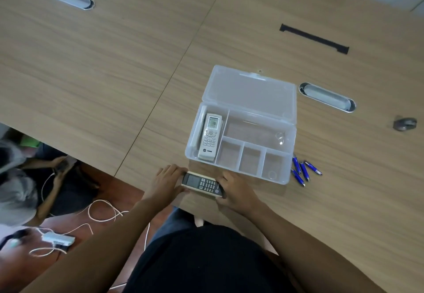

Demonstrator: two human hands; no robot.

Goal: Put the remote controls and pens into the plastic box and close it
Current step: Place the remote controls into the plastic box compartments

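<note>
A clear plastic box (pixel 243 132) was found on the wooden counter (pixel 114 63), its hinged lid (pixel 250 93) laid fully open and flat behind the base. One white remote control (pixel 210 135) was already lodged in the long left compartment, display end toward the hinge, apparently resting on something pale beneath it; what that was could not be told. The large compartment and the three small front ones were seen empty.

A second, darker remote control (pixel 203 184) was held just in front of the box, near the counter's front edge and lying crosswise. It was gripped at both ends: the left hand (pixel 168 181) curled over the display end, the right hand (pixel 231 189) closed around the keypad end. Whether it was lifted or touching the counter could not be determined.

Several blue pens (pixel 302 171) lay loose on the counter just beside the box's right front corner, not yet collected.

Risks judged from this state:
- The held remote is crosswise to the long compartment; if not turned, it may catch on a divider or the front wall.
- Stacked remotes may stand proud of the rim and stop the lid latching.
- The pens may roll if the box is nudged while loading.
- The small compartments look short for pens; the large one is the likelier fit.
</note>
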